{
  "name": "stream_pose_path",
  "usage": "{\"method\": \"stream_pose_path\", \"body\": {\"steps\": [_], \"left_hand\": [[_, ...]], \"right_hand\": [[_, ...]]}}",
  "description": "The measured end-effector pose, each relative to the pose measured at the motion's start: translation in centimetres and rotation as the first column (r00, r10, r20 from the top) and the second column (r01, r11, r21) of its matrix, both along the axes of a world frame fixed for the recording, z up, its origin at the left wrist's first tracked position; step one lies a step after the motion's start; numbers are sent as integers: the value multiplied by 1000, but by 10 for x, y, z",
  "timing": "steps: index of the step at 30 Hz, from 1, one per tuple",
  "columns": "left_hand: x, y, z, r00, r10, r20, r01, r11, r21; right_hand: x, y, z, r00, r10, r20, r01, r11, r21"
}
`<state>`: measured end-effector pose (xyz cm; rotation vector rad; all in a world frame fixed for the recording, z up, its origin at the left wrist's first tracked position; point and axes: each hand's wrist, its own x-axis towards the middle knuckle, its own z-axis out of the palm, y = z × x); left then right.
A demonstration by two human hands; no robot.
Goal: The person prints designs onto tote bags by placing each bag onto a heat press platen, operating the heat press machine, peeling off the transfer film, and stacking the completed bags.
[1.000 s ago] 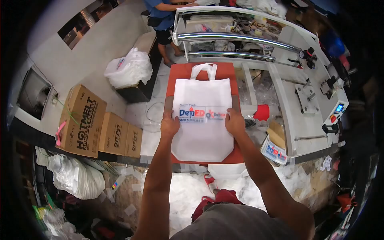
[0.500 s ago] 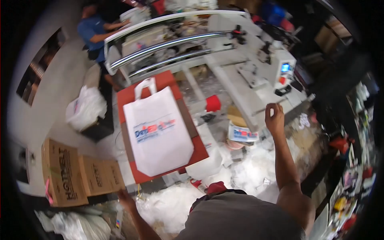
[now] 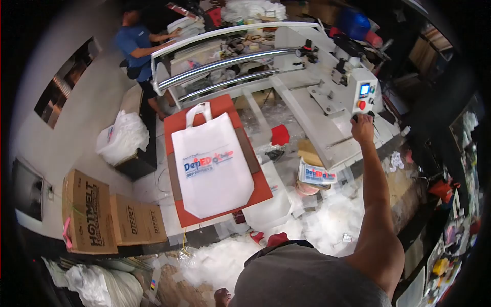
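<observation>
My right hand (image 3: 363, 128) is closed around a black handle (image 3: 359, 117) at the front of the control box (image 3: 362, 89), which has a lit screen and a red button. At the bottom edge, low beside my body, a small part of my left hand (image 3: 222, 297) shows; its fingers are too hidden to read. A white cloth bag (image 3: 215, 176) with a blue and red print lies flat on the red platen (image 3: 179, 217) of the heat press, its handles toward the back.
A person in a blue shirt (image 3: 130, 43) handles white material behind the press frame (image 3: 240, 25). Cardboard boxes (image 3: 89, 212) stand at left. Printed sheets (image 3: 318, 174) sit right of the platen. White clear-film scraps (image 3: 332, 215) cover the floor. A white bundle (image 3: 125, 138) rests on a dark stand.
My right hand has moved forward and closed on the black handle. My left hand has dropped back from near the boxes toward my body. The view has shifted slightly.
</observation>
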<state>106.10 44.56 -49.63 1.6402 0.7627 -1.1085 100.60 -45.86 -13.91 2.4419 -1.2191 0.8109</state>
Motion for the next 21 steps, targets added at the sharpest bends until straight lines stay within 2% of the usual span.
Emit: {"method": "stream_pose_path", "body": {"steps": [4, 6, 9, 10, 11, 15, 21], "left_hand": [[-31, 3, -18, 999, 2, 40, -6, 993, 121], [-12, 14, -20, 997, 76, -10, -76, 996, -52], [13, 22, -20, 980, 170, -104, -194, 933, -303], [18, 12, -14, 996, 82, 26, -79, 992, -95], [26, -1, -4, 991, -35, 131, 18, 991, 132], [56, -14, 26, 965, -10, 260, -21, 993, 114], [65, -20, 37, 959, -116, 260, 80, 986, 148]], "right_hand": [[0, -2, 0, 1000, 30, -9, -30, 999, 22], [-1, -4, 1, 999, 40, -26, -39, 998, 41], [-2, -10, -3, 996, 66, -67, -67, 998, -14], [-1, -9, -3, 997, 42, -71, -42, 999, 3], [0, -10, -3, 997, 18, -76, -16, 1000, 22], [1, -20, -5, 985, -32, -170, 45, 997, 69], [14, -4, 3, 972, -114, -206, 145, 979, 142]]}}
